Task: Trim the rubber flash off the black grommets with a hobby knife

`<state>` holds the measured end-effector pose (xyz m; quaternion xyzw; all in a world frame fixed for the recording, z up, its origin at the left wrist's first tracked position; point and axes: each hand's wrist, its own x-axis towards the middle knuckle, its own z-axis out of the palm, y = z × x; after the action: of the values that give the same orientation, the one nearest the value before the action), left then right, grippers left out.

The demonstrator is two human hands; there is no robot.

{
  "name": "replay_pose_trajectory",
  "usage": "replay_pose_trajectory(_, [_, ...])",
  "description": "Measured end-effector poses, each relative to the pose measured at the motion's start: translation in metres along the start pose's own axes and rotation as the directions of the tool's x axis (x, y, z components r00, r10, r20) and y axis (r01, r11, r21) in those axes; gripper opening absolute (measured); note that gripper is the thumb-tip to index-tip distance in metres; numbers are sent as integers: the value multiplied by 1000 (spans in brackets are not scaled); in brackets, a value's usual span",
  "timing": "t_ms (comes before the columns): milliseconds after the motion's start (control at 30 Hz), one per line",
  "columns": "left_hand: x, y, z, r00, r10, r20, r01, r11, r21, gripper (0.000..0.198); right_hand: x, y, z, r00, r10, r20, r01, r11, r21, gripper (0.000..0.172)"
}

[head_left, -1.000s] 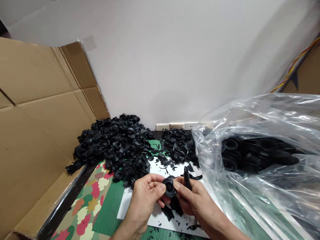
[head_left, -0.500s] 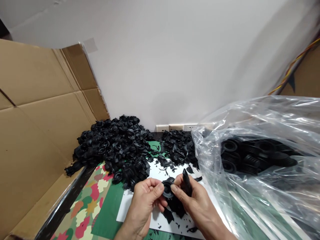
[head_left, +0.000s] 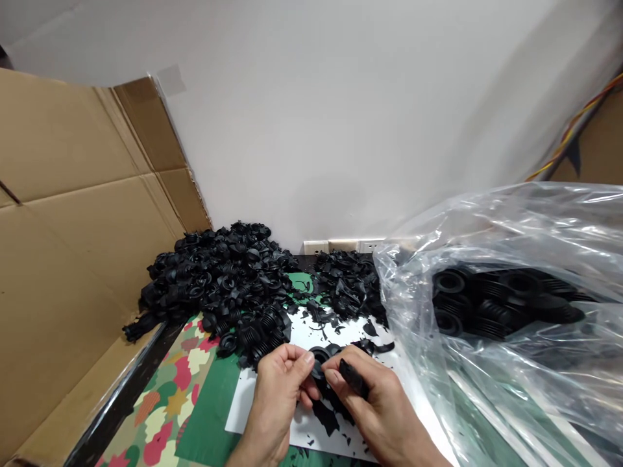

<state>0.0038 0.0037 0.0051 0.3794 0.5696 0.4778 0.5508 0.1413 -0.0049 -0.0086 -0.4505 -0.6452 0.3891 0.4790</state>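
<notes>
My left hand (head_left: 287, 383) is closed, pinching the left rim of a ribbed black rubber bellows (head_left: 320, 358) between thumb and fingers. The round opening of the bellows faces up toward me. My right hand (head_left: 372, 386) is closed around a dark stick-like tool (head_left: 354, 378), whose blunt end pokes out above the index finger. Its thumb and fingertips press at the right side of the bellows; the tool's working end is hidden. Torn black scraps (head_left: 325, 416) lie beneath the hands on a white sheet (head_left: 270, 405).
A big heap of black rubber bellows (head_left: 224, 272) stands at the left back, beside a cardboard panel (head_left: 82, 214). A smaller pile of black trimmings (head_left: 348, 285) sits near the wall sockets (head_left: 316, 248). On the right, a clear plastic bag (head_left: 409, 311) holds more bellows (head_left: 496, 298).
My right hand has moved slightly left and turned, so the tool leans more to the left. The bellows has tilted and shifted a little left. My left hand stays almost in place.
</notes>
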Motion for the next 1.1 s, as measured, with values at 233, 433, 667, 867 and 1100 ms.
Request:
replay_pose_trajectory(233, [-2,-1,1,1000,14,5,-13,994,-104,28,2,4,4,985,172,-31,-173,985,-18,28])
replay_pose_trajectory(433, [-3,-4,3,999,43,-1,-43,990,-136,31,4,5,8,944,328,-31,-328,945,2,23])
replay_pose_trajectory(667, [-2,-9,4,990,134,-40,-138,985,-103,28,6,1,6,981,192,-31,-194,969,-153,25])
replay_pose_trajectory(867, [-5,-12,3,976,208,-62,-212,976,-51,17,6,3,9,999,-32,-34,17,921,-388,13])
replay_pose_trajectory(1100, [-4,-11,2,984,167,-58,-170,985,-42,20,4,5,17,988,45,-146,-94,934,-344,13])
